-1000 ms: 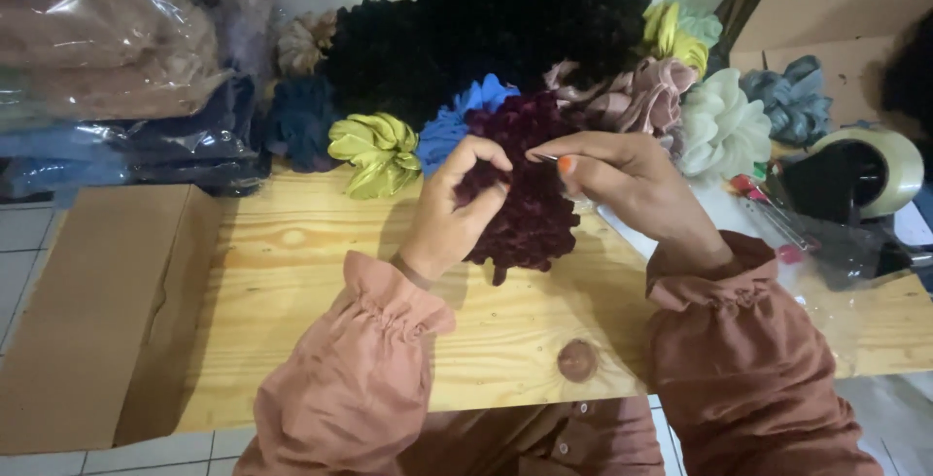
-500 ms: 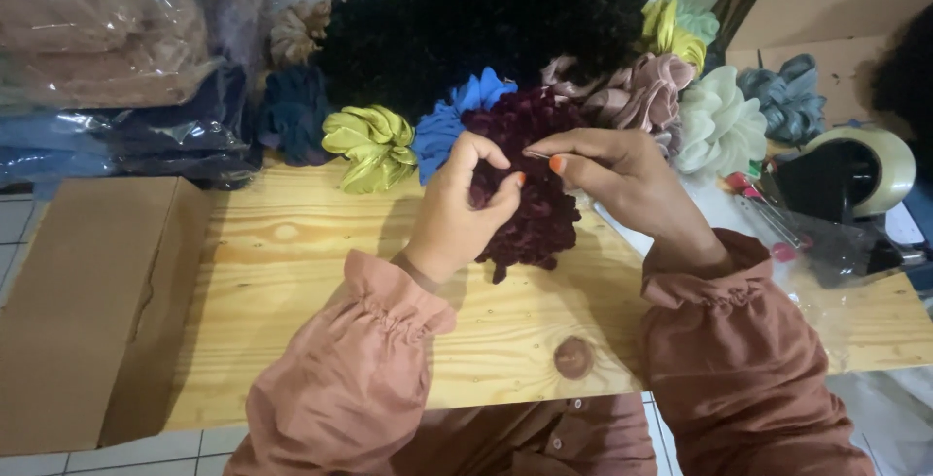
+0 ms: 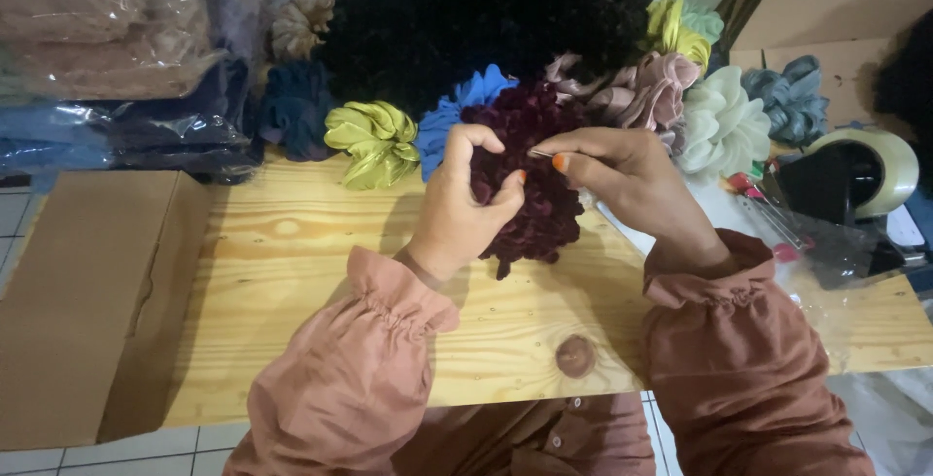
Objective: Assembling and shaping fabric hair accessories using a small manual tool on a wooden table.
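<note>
A dark maroon velvet scrunchie (image 3: 535, 194) is held just above a wooden tabletop (image 3: 292, 282). My left hand (image 3: 465, 206) grips its left side, fingers curled into the fabric. My right hand (image 3: 622, 170) pinches a thin metal needle (image 3: 540, 153) between thumb and forefinger, the tip at the scrunchie's top. Both arms wear dusty-pink sleeves with gathered cuffs.
Behind lie several scrunchies: lime green (image 3: 374, 141), blue (image 3: 457, 107), black (image 3: 505, 10), pink (image 3: 646, 87), white (image 3: 721, 126), grey-blue (image 3: 792, 97). A tape dispenser (image 3: 855, 175) stands at the right, a cardboard box (image 3: 87, 291) at the left, bagged fabric (image 3: 97, 58) behind it.
Both hands and the maroon scrunchie stay in nearly the same place; my right fingers have shifted slightly left along the top of the scrunchie with the needle.
</note>
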